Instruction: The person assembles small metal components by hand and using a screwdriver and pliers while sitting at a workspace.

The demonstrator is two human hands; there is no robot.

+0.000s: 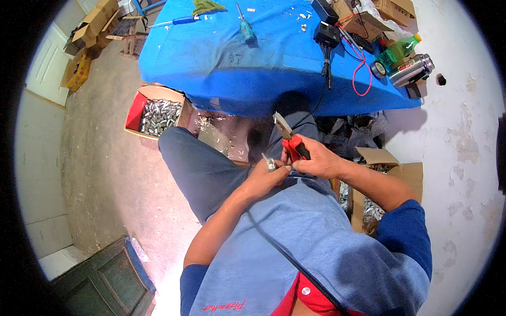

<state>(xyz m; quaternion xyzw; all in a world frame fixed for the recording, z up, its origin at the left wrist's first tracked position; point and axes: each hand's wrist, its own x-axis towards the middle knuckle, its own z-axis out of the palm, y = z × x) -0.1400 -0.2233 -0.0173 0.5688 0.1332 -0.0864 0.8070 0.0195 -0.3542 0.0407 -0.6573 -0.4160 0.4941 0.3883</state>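
My left hand (262,178) is closed on a small silvery metal piece (271,164), which sticks up between thumb and fingers with a thin pale tip. Its exact kind is too small to tell. My right hand (315,158) grips a pair of pliers (289,140) by its red and black handles. The plier jaws point up and away from me, and a small pale bit shows near their tip. Both hands are close together above my lap, thumbs nearly touching. Apart from the plier jaws stands the metal piece, to their lower left.
A blue-covered table (253,68) carries screwdrivers (246,30), black adapters (327,36), a green bottle (398,51) and a steel flask (412,70). A box of small metal cylinders (159,117) stands left, an open cardboard box (410,181) of metal pieces right, beside the wall.
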